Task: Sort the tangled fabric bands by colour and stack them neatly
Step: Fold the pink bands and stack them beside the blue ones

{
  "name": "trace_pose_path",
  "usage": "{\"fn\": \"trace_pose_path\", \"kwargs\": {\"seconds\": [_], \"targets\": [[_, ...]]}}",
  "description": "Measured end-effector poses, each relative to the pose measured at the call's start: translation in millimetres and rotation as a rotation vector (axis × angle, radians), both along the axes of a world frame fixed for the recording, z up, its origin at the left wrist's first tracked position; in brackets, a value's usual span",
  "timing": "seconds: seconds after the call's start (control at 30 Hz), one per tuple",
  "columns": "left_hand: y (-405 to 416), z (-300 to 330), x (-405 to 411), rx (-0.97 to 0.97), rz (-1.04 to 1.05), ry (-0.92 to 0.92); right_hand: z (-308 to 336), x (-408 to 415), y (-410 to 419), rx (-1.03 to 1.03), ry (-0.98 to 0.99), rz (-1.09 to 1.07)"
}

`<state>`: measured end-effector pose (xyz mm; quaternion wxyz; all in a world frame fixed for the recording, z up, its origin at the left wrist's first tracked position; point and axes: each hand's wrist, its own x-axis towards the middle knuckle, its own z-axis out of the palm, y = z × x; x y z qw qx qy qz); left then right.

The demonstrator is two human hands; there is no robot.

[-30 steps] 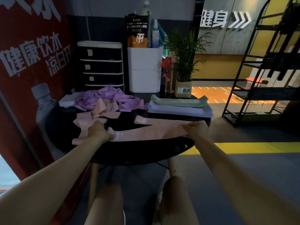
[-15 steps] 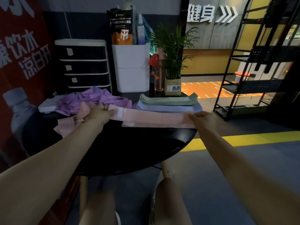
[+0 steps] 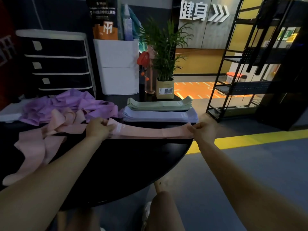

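the long flat pink fabric band [image 3: 150, 132] lies stretched between the two hands over the round black table [image 3: 133, 164]. the left hand [image 3: 98, 129] curls its fingers round the band's left end, and the right hand [image 3: 202, 130] pinches the right end between thumb and fingers, so both are closed on the cloth, not open. the band looks light, soft and limp, likely with some stretch; it probably sags or twists if held at one end only, so taking it at both ends keeps it flat and straight. a small white label shows just right of the left hand.

just beyond the hands sits a neat stack of pale lilac-grey bands [image 3: 160, 115] with a stack of sage green bands [image 3: 159, 105] on top. to the left of the left hand, and partly behind it, lie the loose pink bands [image 3: 33, 147] and the tangled heap of purple bands [image 3: 66, 104]. these should slide easily over the smooth tabletop, so the pile may drag along if one band is tugged.
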<state>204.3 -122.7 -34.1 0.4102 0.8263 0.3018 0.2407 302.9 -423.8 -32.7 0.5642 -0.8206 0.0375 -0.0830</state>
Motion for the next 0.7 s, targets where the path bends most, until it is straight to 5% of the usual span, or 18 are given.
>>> {"fn": "trace_pose_path", "kwargs": {"seconds": [0.7], "targets": [[-8.1, -26.0, -9.1, 0.096, 0.011, -0.127, -19.0, -2.1, 2.7, -0.147, -0.070, -0.008]]}}
